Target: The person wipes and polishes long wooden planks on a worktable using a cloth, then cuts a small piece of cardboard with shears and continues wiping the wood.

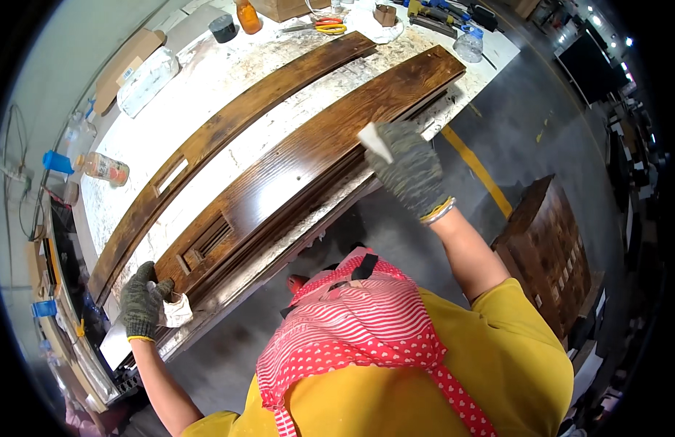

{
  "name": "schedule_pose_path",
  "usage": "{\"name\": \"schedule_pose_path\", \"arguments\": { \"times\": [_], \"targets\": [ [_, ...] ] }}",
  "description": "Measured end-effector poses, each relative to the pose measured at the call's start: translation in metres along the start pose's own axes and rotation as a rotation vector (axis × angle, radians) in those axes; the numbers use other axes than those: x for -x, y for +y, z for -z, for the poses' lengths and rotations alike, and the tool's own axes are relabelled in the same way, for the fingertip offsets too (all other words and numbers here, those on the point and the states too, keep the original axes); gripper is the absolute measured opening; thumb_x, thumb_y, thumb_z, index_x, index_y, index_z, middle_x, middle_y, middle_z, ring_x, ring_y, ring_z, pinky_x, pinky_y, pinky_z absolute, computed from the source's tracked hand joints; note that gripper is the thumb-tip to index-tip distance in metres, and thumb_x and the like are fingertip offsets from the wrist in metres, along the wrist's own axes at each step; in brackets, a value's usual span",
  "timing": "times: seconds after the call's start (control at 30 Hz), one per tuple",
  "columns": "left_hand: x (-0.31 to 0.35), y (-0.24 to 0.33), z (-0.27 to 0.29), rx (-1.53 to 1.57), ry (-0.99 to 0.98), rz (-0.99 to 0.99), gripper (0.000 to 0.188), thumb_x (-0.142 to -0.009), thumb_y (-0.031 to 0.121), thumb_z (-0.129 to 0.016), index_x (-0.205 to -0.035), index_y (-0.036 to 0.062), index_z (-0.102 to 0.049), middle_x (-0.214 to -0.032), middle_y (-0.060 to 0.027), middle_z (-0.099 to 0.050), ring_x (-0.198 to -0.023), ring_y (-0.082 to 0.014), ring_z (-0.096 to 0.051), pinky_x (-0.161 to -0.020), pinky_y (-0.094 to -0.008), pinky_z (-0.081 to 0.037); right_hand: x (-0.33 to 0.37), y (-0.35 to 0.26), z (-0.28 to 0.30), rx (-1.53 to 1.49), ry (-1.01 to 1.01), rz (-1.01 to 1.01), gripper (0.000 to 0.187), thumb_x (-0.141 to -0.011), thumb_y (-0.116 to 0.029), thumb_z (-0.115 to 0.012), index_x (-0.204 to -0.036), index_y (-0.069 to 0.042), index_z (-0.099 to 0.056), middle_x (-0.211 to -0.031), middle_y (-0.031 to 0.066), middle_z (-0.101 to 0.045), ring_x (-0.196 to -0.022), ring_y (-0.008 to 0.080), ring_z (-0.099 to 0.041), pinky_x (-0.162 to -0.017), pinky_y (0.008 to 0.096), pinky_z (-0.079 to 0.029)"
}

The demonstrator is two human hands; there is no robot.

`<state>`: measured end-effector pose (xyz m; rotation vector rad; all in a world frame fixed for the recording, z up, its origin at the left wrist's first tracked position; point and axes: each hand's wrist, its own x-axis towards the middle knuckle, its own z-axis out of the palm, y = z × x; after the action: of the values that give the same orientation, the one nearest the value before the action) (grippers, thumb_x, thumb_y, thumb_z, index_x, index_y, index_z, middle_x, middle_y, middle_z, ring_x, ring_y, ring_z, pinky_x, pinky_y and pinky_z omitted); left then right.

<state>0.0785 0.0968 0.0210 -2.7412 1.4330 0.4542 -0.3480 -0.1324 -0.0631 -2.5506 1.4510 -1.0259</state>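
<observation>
Near me on the table lies a dark brown stained wooden board (301, 156), glossy, with a slotted cutout at its left end. My right hand (406, 166), in a dark grey-green knit glove, is closed on a flat white pad (374, 142) over the board's near edge, towards the right. At the board's left end is my left hand (142, 302), gloved alike, its fingers closed at the end and a crumpled white rag (176, 311) against its palm. Farther back lies a narrower brown board (239, 116) with a rectangular opening.
The worktable (206, 76) is white and stained. Along its far side stand a dark cup (222, 29), an orange bottle (248, 17), pliers (328, 26) and several tools. A bottle (104, 169) lies at the left. Brown wooden panels (547, 251) stand on the floor at right.
</observation>
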Motion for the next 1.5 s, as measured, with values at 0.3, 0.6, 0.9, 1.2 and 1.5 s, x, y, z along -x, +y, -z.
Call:
{"name": "schedule_pose_path", "arguments": {
  "times": [0.3, 0.6, 0.9, 1.2, 1.5],
  "targets": [
    [-0.006, -0.052, 0.010, 0.094, -0.033, -0.207, 0.050, -0.078, 0.027, -0.075, -0.120, 0.0034, -0.062, -0.112, -0.0185, -0.067, -0.104, -0.0303, -0.064, -0.091, -0.0375, -0.048, 0.042, -0.148, -0.022, -0.163, -0.149, 0.111, 0.044, -0.082, -0.032, -0.067, -0.117, -0.005, -0.060, -0.101, 0.0148, -0.063, -0.096, 0.0309, -0.061, -0.087, 0.0425, -0.049],
    [0.013, -0.314, 0.015, 0.106, -0.154, 0.195, 0.046, -0.084, 0.013, -0.069, -0.125, -0.0028, -0.056, -0.123, -0.0180, -0.061, -0.108, -0.0255, -0.059, -0.094, -0.0343, -0.045, 0.034, -0.135, -0.023, -0.035, 0.080, -0.082, 0.034, -0.083, -0.023, -0.069, -0.109, -0.002, -0.063, -0.099, 0.0186, -0.065, -0.097, 0.0292, -0.062, -0.080, 0.0412, -0.051],
    [0.024, -0.310, 0.012, 0.069, -0.010, 0.134, 0.047, -0.081, 0.022, -0.066, -0.119, -0.0050, -0.060, -0.110, -0.0213, -0.066, -0.098, -0.0283, -0.063, -0.088, -0.0357, -0.047, 0.062, -0.217, -0.050, -0.249, -0.087, 0.196, 0.038, -0.088, -0.031, -0.062, -0.115, -0.005, -0.061, -0.109, 0.0181, -0.063, -0.101, 0.0322, -0.060, -0.092, 0.0437, -0.047],
    [0.028, -0.310, 0.012, 0.063, -0.008, 0.125, 0.046, -0.084, 0.022, -0.067, -0.122, -0.0014, -0.060, -0.119, -0.0205, -0.063, -0.111, -0.0310, -0.060, -0.095, -0.0364, -0.045, 0.067, -0.245, -0.053, -0.182, -0.054, 0.234, 0.039, -0.084, -0.028, -0.064, -0.112, -0.002, -0.062, -0.100, 0.0165, -0.063, -0.091, 0.0326, -0.060, -0.084, 0.0429, -0.049],
    [0.046, -0.353, 0.039, 0.047, -0.036, 0.081, 0.045, -0.084, 0.024, -0.068, -0.123, 0.0039, -0.059, -0.112, -0.0198, -0.066, -0.103, -0.0294, -0.064, -0.090, -0.0377, -0.048, 0.057, -0.259, -0.044, -0.225, 0.017, 0.057, 0.032, -0.083, -0.023, -0.067, -0.109, -0.003, -0.064, -0.100, 0.0155, -0.063, -0.091, 0.0336, -0.059, -0.081, 0.0443, -0.048]
  ]
}}
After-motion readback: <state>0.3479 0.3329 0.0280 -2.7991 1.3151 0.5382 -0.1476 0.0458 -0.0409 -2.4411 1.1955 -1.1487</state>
